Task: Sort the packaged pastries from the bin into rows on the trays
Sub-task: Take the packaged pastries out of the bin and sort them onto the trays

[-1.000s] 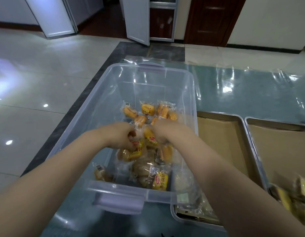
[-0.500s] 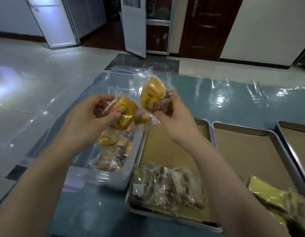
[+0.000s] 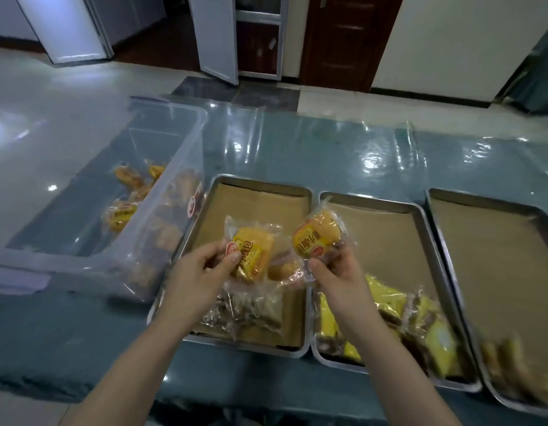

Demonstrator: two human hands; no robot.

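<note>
My left hand [image 3: 202, 272] pinches a clear-wrapped yellow pastry [image 3: 252, 252] above the left tray [image 3: 260, 187]. My right hand [image 3: 337, 272] pinches a second yellow pastry [image 3: 315, 238] over the gap between the left and middle trays; another packet [image 3: 283, 269] hangs below between my hands. The clear plastic bin [image 3: 186, 167] at the left holds several more yellow pastries [image 3: 120, 215]. Brown wrapped pastries [image 3: 245, 312] lie at the near end of the left tray. Yellow and brown packets [image 3: 420, 330] lie at the near end of the middle tray [image 3: 371, 199].
A third paper-lined tray [image 3: 481, 198] at the right holds blurred pastries [image 3: 512, 370] near its front corner. All stand on a blue table under clear plastic sheet [image 3: 328, 149]. Tiled floor lies left of the table; doors and a wall lie beyond.
Both hands lifted pastries out of the bin and carried them right, over the trays. The view has swung right, so the bin now sits at the left.
</note>
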